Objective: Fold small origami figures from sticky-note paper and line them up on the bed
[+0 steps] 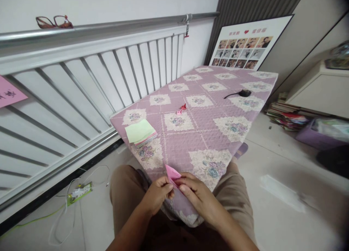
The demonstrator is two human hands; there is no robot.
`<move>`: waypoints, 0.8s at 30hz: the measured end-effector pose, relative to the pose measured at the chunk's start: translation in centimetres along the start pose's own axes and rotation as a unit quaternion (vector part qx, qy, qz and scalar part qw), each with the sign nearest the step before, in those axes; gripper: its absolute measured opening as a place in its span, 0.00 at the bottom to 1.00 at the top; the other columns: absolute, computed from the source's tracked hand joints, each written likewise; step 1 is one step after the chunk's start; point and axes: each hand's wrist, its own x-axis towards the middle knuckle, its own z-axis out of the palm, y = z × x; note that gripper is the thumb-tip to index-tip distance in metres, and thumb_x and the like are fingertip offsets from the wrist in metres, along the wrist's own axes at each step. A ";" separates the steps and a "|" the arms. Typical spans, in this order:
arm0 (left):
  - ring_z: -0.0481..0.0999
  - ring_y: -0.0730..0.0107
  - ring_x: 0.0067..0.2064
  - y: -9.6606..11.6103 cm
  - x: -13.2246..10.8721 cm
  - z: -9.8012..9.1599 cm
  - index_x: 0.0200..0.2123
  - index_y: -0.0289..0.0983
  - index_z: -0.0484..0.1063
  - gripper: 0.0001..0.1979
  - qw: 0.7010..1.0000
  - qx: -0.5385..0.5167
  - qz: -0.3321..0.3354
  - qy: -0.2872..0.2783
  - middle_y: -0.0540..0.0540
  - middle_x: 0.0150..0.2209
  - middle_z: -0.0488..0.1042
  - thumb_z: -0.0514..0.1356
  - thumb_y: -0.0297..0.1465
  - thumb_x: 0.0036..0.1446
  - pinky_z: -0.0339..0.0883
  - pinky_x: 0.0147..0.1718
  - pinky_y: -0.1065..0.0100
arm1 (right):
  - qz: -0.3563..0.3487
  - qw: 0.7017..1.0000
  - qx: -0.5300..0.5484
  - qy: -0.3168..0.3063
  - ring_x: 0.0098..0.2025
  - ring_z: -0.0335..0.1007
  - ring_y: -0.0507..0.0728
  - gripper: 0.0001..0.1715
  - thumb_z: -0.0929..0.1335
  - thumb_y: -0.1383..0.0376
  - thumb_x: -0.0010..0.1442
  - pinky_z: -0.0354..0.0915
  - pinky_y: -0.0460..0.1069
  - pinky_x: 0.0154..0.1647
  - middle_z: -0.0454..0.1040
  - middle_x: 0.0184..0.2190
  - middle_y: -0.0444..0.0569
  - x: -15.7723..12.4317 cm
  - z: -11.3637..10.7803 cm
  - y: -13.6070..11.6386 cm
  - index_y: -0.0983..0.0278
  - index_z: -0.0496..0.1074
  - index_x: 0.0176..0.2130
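Note:
A folded piece of pink paper [172,173] is held between both hands just above the near end of the cloth-covered table [196,134]. My left hand [159,192] pinches its left lower edge between thumb and fingers. On the other side, my right hand [195,192] grips the paper with the thumb in front and fingers partly behind it. The paper is folded to a point at its top left. Part of its lower side is hidden by my fingers. Farther up the table lie two small folded paper pieces, one red [183,106] and one pink [179,112].
A stack of coloured paper sheets [140,131], pale green on top, lies at the table's left edge. A black ladle-shaped object [244,93] rests at the far right. A white radiator [89,87] runs along the left. A power strip [79,193] with cables lies on the floor.

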 end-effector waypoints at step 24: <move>0.68 0.77 0.27 1.5 -0.4 -0.2 0.37 0.33 0.75 0.19 0.993 0.015 -0.066 -0.101 0.47 0.31 0.73 0.70 0.39 0.45 0.62 0.30 0.71 | -0.007 0.987 -0.128 -0.092 0.42 0.71 0.56 0.22 0.69 0.66 0.53 0.66 0.48 0.43 0.73 0.45 0.47 -0.2 -2.1 -2.4 0.56 0.72 0.49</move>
